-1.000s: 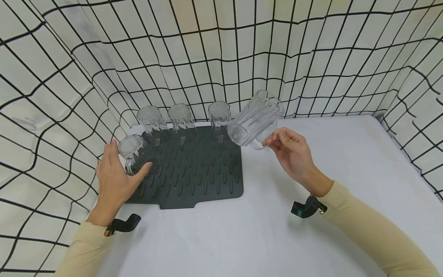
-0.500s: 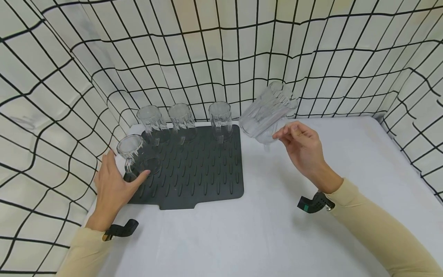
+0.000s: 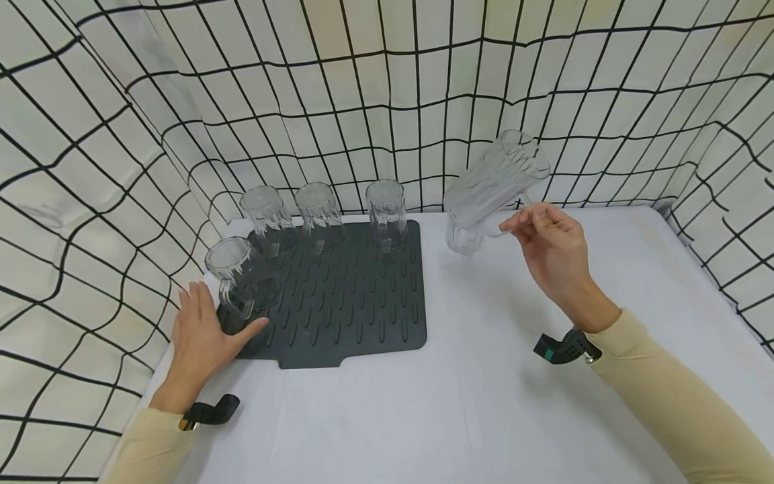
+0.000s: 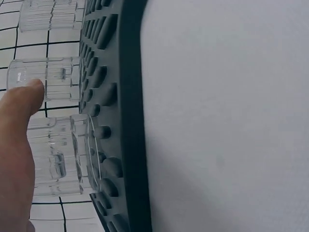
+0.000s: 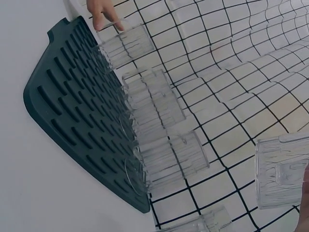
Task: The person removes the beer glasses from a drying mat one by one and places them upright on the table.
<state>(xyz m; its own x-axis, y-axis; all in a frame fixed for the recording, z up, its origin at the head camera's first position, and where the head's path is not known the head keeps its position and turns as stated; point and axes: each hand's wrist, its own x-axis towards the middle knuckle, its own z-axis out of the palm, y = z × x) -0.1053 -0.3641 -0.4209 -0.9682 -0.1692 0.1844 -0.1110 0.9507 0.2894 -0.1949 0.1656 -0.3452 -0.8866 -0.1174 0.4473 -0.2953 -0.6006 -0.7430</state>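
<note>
My right hand [image 3: 553,249] pinches the handle of a clear glass mug [image 3: 498,178], held tilted above the table right of the mat. In the right wrist view this mug [image 5: 282,171] shows at the right edge. Behind it, partly hidden, another mug [image 3: 464,240] stands beyond the mat. My left hand [image 3: 202,343] lies by the dark ribbed mat's [image 3: 351,302] left edge, fingers straight and thumb spread out over the mat. Just beyond it stands a handled mug [image 3: 232,269], apart from the fingers. In the left wrist view the thumb [image 4: 17,140] overlaps the mugs.
Along the mat's back edge stand three glass mugs, the left one [image 3: 266,215], the middle one [image 3: 319,215] and the right one [image 3: 385,212]. A black wire grid [image 3: 417,106] encloses the white table [image 3: 423,417] at the back and sides.
My right hand has carried its mug right and upward, away from the mat, uncovering part of the mug behind. My left hand has drawn back toward me from the front left mug.
</note>
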